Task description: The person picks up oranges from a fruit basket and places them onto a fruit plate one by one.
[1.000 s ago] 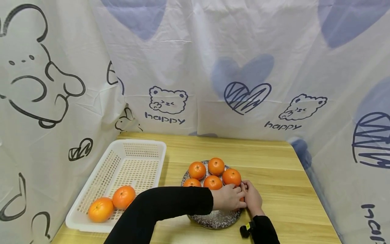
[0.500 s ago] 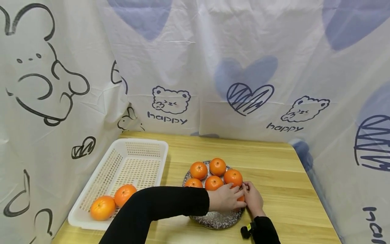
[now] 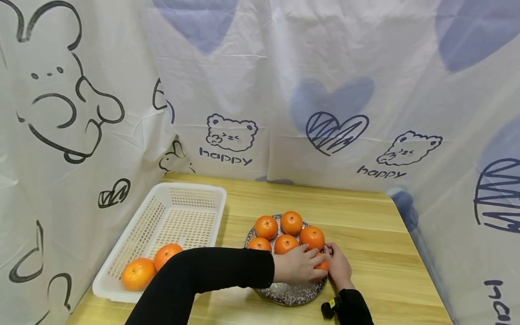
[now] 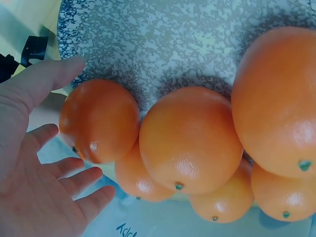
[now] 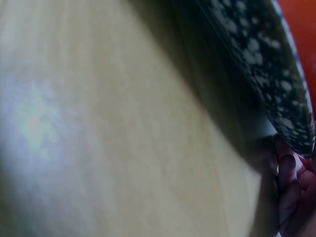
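Note:
A dark speckled plate (image 3: pixel 290 295) bears several oranges, among them one in the middle (image 3: pixel 286 244). My left hand (image 3: pixel 298 267) is over the plate's right side, beside the rim orange (image 3: pixel 322 263). In the left wrist view this left hand (image 4: pixel 44 182) has its thumb and fingers spread around that orange (image 4: pixel 101 121), with a gap showing between palm and fruit. At the plate's right rim is my right hand (image 3: pixel 339 267). The right wrist view shows its curled fingers (image 5: pixel 290 185) gripping the plate edge (image 5: pixel 266 84), partly cut off by the frame.
On the left stands a white perforated basket (image 3: pixel 221 203) with two oranges (image 3: pixel 138 274) visible at its near end. My left sleeve (image 3: pixel 227 271) crosses its near corner. The wooden table (image 3: pixel 373 234) is bounded by printed cloth (image 3: pixel 276 90) at the back and sides.
My left hand has drawn slightly left from the rim orange, so more of the fruit shows. The right hand stays at the plate's rim. The head view has shifted a little.

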### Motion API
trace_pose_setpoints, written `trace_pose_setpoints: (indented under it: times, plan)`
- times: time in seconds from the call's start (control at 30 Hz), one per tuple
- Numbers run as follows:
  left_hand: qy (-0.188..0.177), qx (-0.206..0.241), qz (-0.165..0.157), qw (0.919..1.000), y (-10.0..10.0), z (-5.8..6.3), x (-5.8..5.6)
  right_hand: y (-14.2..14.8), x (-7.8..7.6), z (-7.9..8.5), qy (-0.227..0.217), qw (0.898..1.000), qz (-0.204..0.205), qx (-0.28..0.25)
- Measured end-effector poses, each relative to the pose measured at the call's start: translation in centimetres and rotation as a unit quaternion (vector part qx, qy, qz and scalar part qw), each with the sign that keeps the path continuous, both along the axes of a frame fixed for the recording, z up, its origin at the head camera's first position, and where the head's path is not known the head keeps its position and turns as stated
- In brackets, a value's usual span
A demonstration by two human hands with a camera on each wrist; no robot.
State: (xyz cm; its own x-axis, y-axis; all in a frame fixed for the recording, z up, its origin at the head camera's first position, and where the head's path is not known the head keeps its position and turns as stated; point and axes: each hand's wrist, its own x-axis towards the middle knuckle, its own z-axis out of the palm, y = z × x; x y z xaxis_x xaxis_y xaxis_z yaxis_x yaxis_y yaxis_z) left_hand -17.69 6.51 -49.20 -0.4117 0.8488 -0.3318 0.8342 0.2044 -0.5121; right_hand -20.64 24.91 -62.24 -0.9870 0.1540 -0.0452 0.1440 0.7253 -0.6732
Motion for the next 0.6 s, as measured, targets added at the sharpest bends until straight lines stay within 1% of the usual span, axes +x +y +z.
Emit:
trace_pose_setpoints:
  times: [0.1, 0.17, 0.2, 0.27, 0.3, 0.33, 0.37, 0.4, 0.47, 0.53, 0.6]
  plan:
    - [-0.009, -0.008, 0.016, 0.9998, -0.5, 1.1, 0.0, 0.1, 0.1, -0.1, 0.002, 1.000, 0.004, 0.000]
    - [-0.020, 0.008, 0.030, 0.9993, -1.2, 2.2, -0.1, 0.1, 0.1, -0.1, 0.002, 1.000, 0.004, 0.000]
    - [-0.026, 0.024, 0.038, 0.9986, -1.7, 2.9, -0.2, 0.0, 0.1, -0.1, 0.002, 1.000, 0.004, 0.000]
    - [-0.042, 0.074, 0.057, 0.9947, -2.9, 4.3, -0.7, 0.0, 0.1, -0.1, 0.001, 1.000, 0.001, -0.002]
    - [-0.045, 0.105, 0.064, 0.9914, -3.7, 5.0, -1.0, -0.1, 0.1, -0.1, 0.001, 1.000, -0.001, -0.003]
    - [-0.052, 0.141, 0.075, 0.9858, -4.6, 5.7, -1.5, -0.1, 0.0, -0.1, 0.000, 1.000, -0.005, -0.002]
    - [-0.062, 0.175, 0.089, 0.9786, -5.5, 6.5, -2.0, -0.1, 0.0, -0.1, 0.001, 1.000, -0.007, -0.001]
    - [-0.073, 0.210, 0.107, 0.9690, -6.6, 7.3, -2.5, -0.1, -0.1, 0.0, 0.003, 1.000, -0.007, -0.001]
    - [-0.088, 0.271, 0.149, 0.9469, -9.2, 8.8, -3.5, -0.1, -0.1, 0.0, 0.005, 1.000, -0.007, -0.001]
    - [-0.098, 0.324, 0.200, 0.9195, -12.2, 9.9, -4.5, 0.0, 0.0, 0.0, 0.006, 1.000, -0.007, -0.001]
    - [-0.092, 0.356, 0.251, 0.8953, -15.4, 10.8, -5.2, 0.1, 0.1, 0.1, 0.008, 1.000, -0.006, 0.000]
